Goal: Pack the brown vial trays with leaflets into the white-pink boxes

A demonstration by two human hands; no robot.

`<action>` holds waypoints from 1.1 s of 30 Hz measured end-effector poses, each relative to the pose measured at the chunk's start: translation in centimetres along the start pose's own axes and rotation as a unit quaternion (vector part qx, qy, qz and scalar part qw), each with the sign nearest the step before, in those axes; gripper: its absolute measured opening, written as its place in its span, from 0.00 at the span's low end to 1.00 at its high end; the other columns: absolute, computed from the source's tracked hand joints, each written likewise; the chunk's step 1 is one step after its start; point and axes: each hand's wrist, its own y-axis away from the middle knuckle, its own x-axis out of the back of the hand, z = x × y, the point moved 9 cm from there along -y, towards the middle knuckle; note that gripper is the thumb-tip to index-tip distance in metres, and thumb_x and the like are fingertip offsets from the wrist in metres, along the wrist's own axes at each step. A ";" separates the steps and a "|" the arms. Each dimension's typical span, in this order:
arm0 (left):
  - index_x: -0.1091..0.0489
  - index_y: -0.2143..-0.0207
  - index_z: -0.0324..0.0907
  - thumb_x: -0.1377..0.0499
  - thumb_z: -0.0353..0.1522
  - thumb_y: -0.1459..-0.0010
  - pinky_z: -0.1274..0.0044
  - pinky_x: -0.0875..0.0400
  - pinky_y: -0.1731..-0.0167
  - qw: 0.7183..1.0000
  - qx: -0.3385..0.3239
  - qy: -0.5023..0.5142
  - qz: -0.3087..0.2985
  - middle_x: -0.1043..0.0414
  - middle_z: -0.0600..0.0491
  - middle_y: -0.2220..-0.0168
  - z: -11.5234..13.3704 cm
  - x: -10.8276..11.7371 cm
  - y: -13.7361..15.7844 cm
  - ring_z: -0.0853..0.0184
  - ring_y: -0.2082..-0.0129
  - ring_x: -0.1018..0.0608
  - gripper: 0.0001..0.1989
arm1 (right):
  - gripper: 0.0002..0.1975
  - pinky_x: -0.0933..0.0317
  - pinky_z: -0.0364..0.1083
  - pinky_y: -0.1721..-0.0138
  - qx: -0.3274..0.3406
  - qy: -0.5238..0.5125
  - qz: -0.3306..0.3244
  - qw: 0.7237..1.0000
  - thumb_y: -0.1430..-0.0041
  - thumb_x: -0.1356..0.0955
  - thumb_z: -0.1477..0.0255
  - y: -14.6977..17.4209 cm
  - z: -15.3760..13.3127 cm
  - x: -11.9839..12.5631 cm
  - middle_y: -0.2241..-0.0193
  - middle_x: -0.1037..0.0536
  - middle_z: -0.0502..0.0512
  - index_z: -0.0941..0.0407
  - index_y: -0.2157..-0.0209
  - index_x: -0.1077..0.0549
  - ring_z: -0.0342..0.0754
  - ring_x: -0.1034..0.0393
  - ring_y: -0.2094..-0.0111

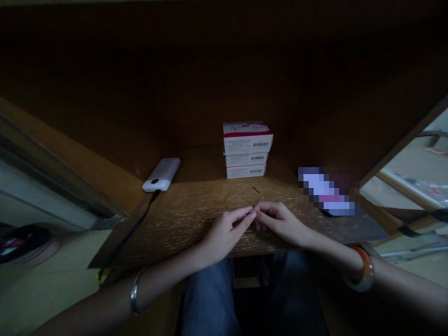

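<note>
We see three cardboard boxes (246, 159), crisp-edged and white with red trim, already piled one on another, neither hand touching them. In front of the boxes, our left hand (221, 233) and right hand (286, 225) meet, thumbs and forefingers pressed together, though we cannot tell whether anything small is pinched there, nor how much finger work is left. Just before the boxes, a thin, curved dark strand (256, 190) lies on the worn, streaky wooden bench (196, 200), and left of them sits a smooth, rounded white power bank (164, 173).

Three white boxes (247, 148) with pink-red trim stand stacked on the counter (196, 200). A thin dark strand (256, 190) lies near, in front.
</note>
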 end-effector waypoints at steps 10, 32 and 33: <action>0.22 0.60 0.38 0.49 0.38 0.32 0.72 0.29 0.54 1.000 -0.014 -0.019 -0.002 0.20 0.49 0.61 0.0 0.0 0.0 0.63 0.60 0.22 0.17 | 0.20 0.44 0.43 0.69 0.003 0.014 -0.007 1.000 0.35 0.35 0.57 0.0 -0.3 -0.1 0.77 0.31 0.49 0.55 0.75 0.31 0.43 0.40 0.74; 0.28 0.53 0.40 0.44 0.39 0.37 0.67 0.31 0.47 0.977 0.059 0.137 0.155 0.24 0.44 0.47 -1.2 5.1 -1.9 0.58 0.48 0.23 0.15 | 0.11 0.38 0.45 0.64 0.026 -0.025 0.186 0.982 0.41 0.32 0.61 -0.8 -0.6 4.4 0.67 0.26 0.53 0.54 0.65 0.30 0.46 0.33 0.66; 0.30 0.53 0.40 0.44 0.38 0.38 0.66 0.31 0.47 0.964 0.069 0.162 0.199 0.26 0.43 0.45 -1.3 6.7 -2.2 0.57 0.47 0.23 0.15 | 0.12 0.37 0.46 0.62 0.030 -0.028 0.250 0.967 0.43 0.31 0.61 -0.8 -0.8 6.0 0.63 0.26 0.55 0.54 0.62 0.30 0.47 0.32 0.63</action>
